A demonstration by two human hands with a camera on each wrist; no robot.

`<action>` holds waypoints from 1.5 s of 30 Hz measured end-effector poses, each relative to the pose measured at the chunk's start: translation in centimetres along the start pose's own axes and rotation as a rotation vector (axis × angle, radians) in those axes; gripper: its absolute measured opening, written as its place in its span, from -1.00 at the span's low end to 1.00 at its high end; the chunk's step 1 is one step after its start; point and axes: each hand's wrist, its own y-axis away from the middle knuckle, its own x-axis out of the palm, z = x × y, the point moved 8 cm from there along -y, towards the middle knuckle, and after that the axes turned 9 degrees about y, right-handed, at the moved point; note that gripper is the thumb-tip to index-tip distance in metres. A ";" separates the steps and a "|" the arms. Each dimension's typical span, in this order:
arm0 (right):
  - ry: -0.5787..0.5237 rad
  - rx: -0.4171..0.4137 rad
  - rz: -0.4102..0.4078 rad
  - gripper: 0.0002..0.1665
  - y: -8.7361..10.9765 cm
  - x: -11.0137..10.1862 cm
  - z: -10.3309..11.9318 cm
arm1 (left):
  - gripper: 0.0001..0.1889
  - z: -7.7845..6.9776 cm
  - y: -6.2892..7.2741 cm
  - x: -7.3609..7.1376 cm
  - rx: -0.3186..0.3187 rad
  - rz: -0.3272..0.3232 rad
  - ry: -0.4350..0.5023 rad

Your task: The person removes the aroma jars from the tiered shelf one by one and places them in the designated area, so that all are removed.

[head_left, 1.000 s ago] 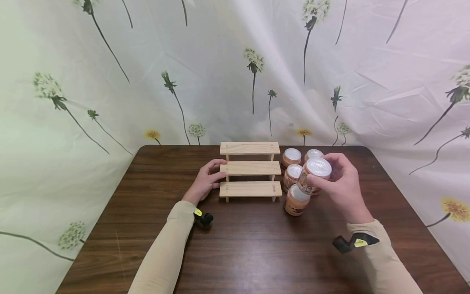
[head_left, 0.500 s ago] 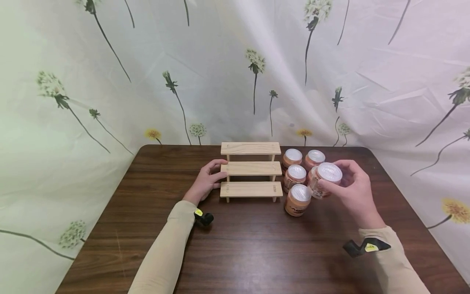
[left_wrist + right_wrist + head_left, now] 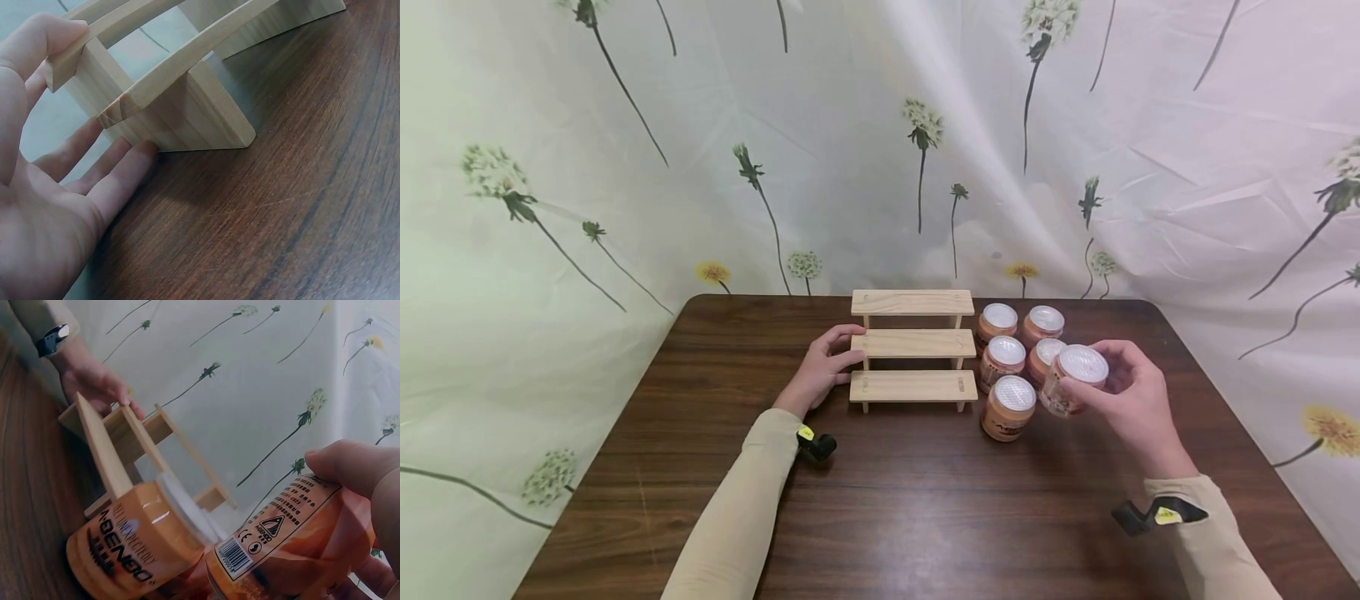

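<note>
My left hand (image 3: 817, 371) holds the left end of a three-step wooden display stand (image 3: 913, 343). In the left wrist view, one digit lies over a plank end and the other fingers (image 3: 122, 172) bear against the side board. My right hand (image 3: 1127, 396) grips an orange-labelled jar (image 3: 1063, 398) with a whitish lid, tilted slightly, right of the other jars. The right wrist view shows its barcode label. Nearest it stand a front jar (image 3: 1009, 414) and a partly hidden jar (image 3: 1045, 357). Behind them is another jar (image 3: 1002, 362).
Two more jars stand at the back, a left one (image 3: 997, 325) and a right one (image 3: 1045, 323). The dark wood table (image 3: 880, 500) ends at a dandelion-print sheet (image 3: 850, 167) hung behind it. The stand's planks bear nothing.
My right hand has carried the gripped jar right and towards me, away from above the other jars, uncovering more of those behind. The left hand has stayed at the stand.
</note>
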 end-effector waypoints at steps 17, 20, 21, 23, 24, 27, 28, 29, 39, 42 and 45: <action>0.128 0.105 0.070 -0.31 1.5 1.2 -3.5 | -0.55 0.0 -0.2 0.0 -0.009 -0.005 -0.006; 0.138 0.110 0.086 -0.32 1.6 1.5 -4.1 | -0.55 -0.1 -0.2 0.0 -0.008 -0.008 -0.003; 0.141 0.109 0.090 -0.32 1.6 1.6 -4.3 | -0.55 -0.1 -0.2 0.0 -0.007 -0.009 -0.003; 0.137 0.109 0.097 -0.32 1.7 1.8 -4.5 | -0.56 -0.1 -0.2 0.0 -0.009 -0.010 -0.001; 0.138 0.110 0.101 -0.32 1.7 1.9 -4.7 | -0.56 -0.1 -0.2 0.0 -0.009 -0.011 0.001; 0.145 0.111 0.113 -0.33 1.8 2.1 -5.0 | -0.56 -0.1 -0.2 0.0 -0.008 -0.007 0.002; 0.150 0.111 0.119 -0.33 1.8 2.2 -5.0 | -0.56 0.0 -0.2 0.1 -0.008 -0.006 0.004; 0.158 0.110 0.123 -0.33 1.8 2.2 -5.1 | -0.56 -0.1 -0.2 0.1 -0.007 -0.004 0.004; 0.152 0.090 0.146 -0.32 2.0 2.6 -6.3 | -0.54 0.0 -0.4 -0.1 -0.008 0.003 -0.004; 0.148 0.090 0.164 -0.31 2.0 2.7 -6.4 | -0.55 0.1 -0.4 -0.1 -0.008 0.001 -0.009; 0.173 0.086 0.188 -0.30 2.1 2.6 -6.5 | -0.55 0.0 -0.3 -0.1 -0.004 0.001 -0.012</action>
